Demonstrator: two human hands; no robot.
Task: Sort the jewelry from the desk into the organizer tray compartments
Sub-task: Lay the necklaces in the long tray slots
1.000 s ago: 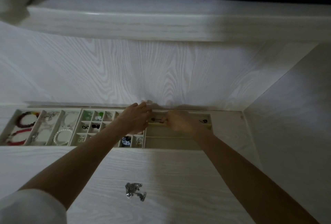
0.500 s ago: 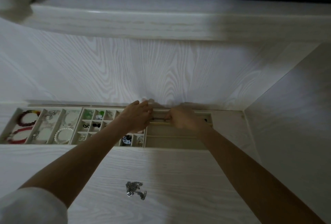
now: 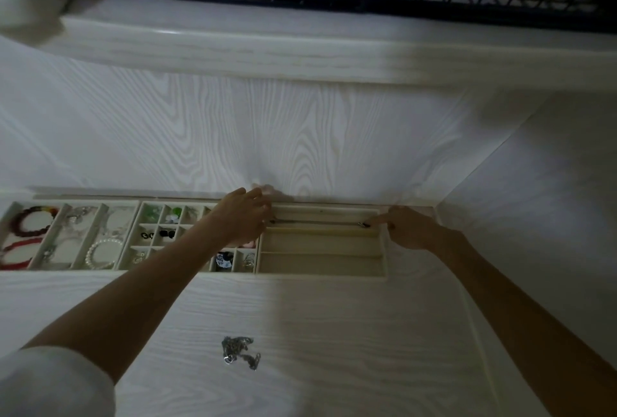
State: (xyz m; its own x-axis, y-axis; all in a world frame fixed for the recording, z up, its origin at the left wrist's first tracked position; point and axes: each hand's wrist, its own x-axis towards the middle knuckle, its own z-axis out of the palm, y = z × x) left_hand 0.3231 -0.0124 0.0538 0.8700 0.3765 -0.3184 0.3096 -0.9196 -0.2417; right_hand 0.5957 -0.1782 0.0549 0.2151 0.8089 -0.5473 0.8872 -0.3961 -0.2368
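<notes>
Two hands [image 3: 247, 219] [image 3: 405, 228] — chain [image 3: 317, 223] taut between.

Both hands are stretching a thin chain [image 3: 317, 223] along the back slot of the organizer tray [image 3: 320, 274]: left hand [image 3: 245, 219] pinching one end, right hand [image 3: 405, 228] the other. A tangled silver chain [image 3: 240, 351] is lying on the worktop [image 3: 334, 333].

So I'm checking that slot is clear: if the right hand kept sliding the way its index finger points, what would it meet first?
Probably the necklace end by its fingertip; the right hand points left along that slot, toward the left hand. Depth is unclear.
</notes>
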